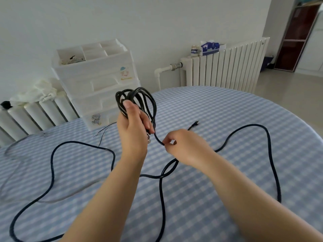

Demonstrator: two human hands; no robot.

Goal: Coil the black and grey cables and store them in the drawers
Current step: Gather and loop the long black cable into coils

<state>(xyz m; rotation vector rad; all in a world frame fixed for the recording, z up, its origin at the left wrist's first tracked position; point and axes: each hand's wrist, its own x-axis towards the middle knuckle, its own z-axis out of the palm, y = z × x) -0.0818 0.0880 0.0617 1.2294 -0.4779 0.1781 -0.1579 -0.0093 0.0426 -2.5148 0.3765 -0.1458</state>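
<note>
Black cable (52, 165) sprawls in wide loops over a round table (227, 119) covered in blue-and-white checked cloth, and part of it is already gathered into a coil (138, 98) held up above the cloth, in front of the drawers. Its plug end (194, 124) lies flat on the cloth just beyond the coil. A pale grey cable (10, 149), hard to make out against the checks, curves along the table's near-left part, left of the coil. White plastic drawers (97, 81) stand on the table's far edge behind the coil, with open compartments on top. Beyond the table runs a white wall with white radiators (223, 65); a tissue box (209, 47) rests on the radiator to the right of the drawers.

The left hand (134, 126) grips the coil, fingers curled round the bundled loops with the thumb laid along them. Just right of the coil, the right hand (183, 145) pinches the strand that leaves the coil's lower end, thumb and forefinger closed on it.
</note>
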